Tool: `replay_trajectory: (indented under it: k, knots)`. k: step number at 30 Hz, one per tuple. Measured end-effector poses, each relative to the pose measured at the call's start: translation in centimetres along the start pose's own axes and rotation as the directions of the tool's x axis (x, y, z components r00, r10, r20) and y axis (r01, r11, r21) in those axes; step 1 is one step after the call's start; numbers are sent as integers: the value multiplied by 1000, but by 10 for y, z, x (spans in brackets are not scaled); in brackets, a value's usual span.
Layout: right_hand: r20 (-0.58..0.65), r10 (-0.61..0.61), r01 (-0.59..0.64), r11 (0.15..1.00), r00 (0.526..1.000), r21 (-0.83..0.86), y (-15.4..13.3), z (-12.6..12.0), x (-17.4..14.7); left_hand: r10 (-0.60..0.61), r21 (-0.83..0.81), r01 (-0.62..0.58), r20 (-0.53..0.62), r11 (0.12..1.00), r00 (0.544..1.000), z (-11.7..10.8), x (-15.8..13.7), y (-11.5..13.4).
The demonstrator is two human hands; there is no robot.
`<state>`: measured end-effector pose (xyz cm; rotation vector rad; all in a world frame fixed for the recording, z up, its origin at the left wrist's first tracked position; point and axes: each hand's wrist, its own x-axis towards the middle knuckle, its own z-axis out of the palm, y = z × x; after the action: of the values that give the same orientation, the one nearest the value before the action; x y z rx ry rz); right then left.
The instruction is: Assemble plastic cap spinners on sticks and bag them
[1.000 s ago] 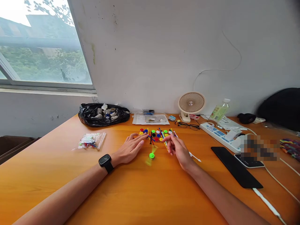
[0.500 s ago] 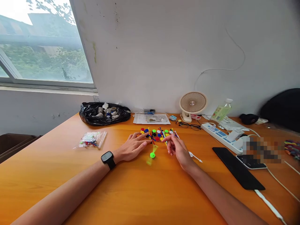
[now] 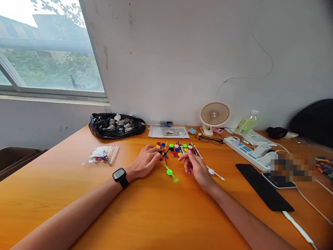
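A bright green spinner [image 3: 169, 172] stands on the table between my hands, its arrow blurred as if turning. My left hand [image 3: 146, 162] rests on the table to its left, fingers loosely bent and apart, fingertips close to the coloured sticks [image 3: 165, 153]. Nothing shows in its grip. Right of the spinner is my right hand [image 3: 195, 167], its index finger stretched out and the others curled, with no object visible in it. Beyond both hands lie several coloured round discs [image 3: 177, 150] and thin sticks. A white spinner [image 3: 211, 171] with an arrow lies beside my right wrist.
At the left sits a clear bag of small parts [image 3: 101, 154], with a black plastic bag [image 3: 104, 130] behind. A fan [image 3: 214, 114], glasses [image 3: 210, 139], a bottle [image 3: 246, 123], a power strip [image 3: 246, 152] and a black phone [image 3: 264, 187] occupy the back and right.
My left fingers have drawn back from the spinner and bent. The green arrow has turned, now pointing toward the lower right. My right hand is almost unmoved.
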<state>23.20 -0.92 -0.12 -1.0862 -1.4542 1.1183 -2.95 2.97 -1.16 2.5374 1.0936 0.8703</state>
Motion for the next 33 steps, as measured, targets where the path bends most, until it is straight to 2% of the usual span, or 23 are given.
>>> replay_trajectory:
  k: [8,18,24,33]
  knots:
    - [38,-43,45,998,998,-44,4,2,-3,8,-10,-9,-114,1000,993,7,3,-5]
    - [53,-47,50,997,998,-56,2,2,-4,-86,-85,78,-107,993,990,13,2,-16]
    - [51,-49,52,997,997,-64,-1,3,-5,-86,-46,81,-140,996,986,10,3,-13]
    - [62,-43,47,997,997,-66,3,2,-4,-117,-77,106,-154,991,981,15,2,-19]
